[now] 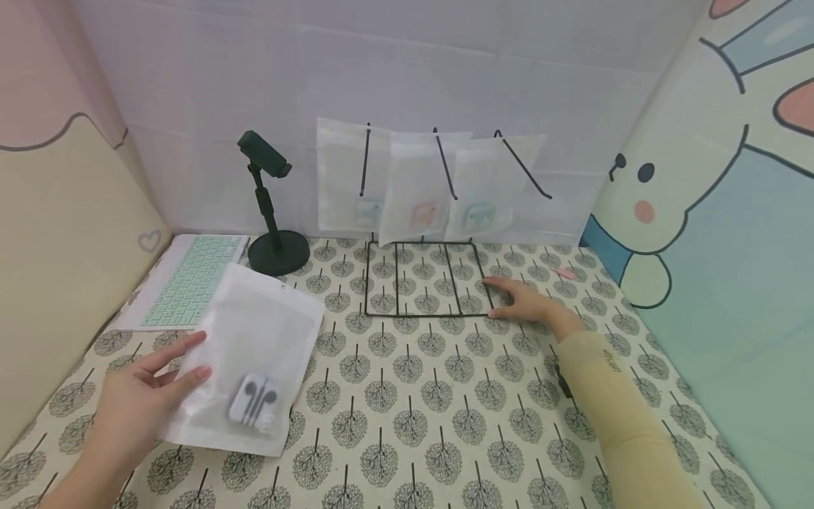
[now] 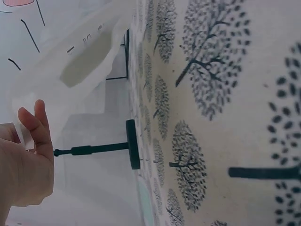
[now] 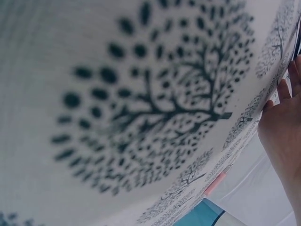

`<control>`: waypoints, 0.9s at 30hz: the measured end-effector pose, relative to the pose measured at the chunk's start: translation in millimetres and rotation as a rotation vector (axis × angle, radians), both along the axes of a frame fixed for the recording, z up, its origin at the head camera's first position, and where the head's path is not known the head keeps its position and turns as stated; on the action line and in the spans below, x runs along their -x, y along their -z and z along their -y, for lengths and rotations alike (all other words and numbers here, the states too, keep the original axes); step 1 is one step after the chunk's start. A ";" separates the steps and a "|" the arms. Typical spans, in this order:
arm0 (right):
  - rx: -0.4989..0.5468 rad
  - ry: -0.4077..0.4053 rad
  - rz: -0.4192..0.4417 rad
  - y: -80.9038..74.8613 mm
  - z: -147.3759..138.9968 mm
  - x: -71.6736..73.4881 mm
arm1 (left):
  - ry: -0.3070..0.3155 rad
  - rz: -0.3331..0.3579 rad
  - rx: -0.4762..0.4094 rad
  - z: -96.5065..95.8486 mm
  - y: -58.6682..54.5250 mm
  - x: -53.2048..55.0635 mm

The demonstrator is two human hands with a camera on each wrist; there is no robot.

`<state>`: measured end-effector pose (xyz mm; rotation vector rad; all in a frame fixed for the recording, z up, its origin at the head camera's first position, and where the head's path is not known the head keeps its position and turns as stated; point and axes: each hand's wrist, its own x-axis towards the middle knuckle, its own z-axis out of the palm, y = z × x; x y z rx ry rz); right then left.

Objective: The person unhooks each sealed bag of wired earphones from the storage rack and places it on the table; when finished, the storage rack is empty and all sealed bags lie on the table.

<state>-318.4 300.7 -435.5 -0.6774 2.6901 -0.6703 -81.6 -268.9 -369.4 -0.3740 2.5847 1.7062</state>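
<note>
My left hand (image 1: 136,396) pinches the left edge of a frosted plastic bag (image 1: 267,318), with thumb and index finger on its front. Wired earphones in a white case (image 1: 254,401) show through near the bag's lower end. In the left wrist view the bag (image 2: 51,70) slants up beyond the curled fingers. On the table, a black wire rack (image 1: 429,315) has three prongs at its back. My right hand (image 1: 524,302) rests at the right side of its base, fingertips spread along the wire. Three frosted bags (image 1: 350,162) hang from the prongs, each with a small coloured item inside.
A black stand (image 1: 278,251) with a tilted head stands back left, beside a white keyboard with mint keys (image 1: 191,279). A small pink object (image 1: 564,273) lies right of the rack. Tree-patterned cloth (image 1: 439,410) covers the table; cartoon-printed cloth (image 1: 731,283) lines the right side.
</note>
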 end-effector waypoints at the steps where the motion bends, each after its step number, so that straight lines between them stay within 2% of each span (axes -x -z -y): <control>1: -0.003 -0.001 -0.002 -0.3 0.0 -0.1 | -0.001 -0.004 0.013 0.3 2.7 -0.9; 2: -0.005 -0.001 -0.003 -0.6 0.1 -0.2 | -0.005 -0.001 0.025 1.0 5.2 -1.6; 6: -0.018 0.005 -0.002 -1.5 0.1 -0.8 | -0.001 -0.014 0.164 7.2 14.0 -1.2; 12: -0.017 0.007 -0.002 0.6 -1.5 0.9 | 0.076 -0.039 0.337 25.6 23.6 2.9; 15: -0.014 0.002 -0.002 1.6 -2.1 2.2 | 0.139 -0.043 0.361 31.3 28.1 4.0; 19: 0.000 0.006 0.014 1.4 -1.5 1.8 | 0.225 -0.038 0.339 35.7 35.5 5.9; 27: -0.003 0.000 -0.001 0.9 -2.0 0.8 | 0.330 -0.091 0.450 45.0 42.8 16.8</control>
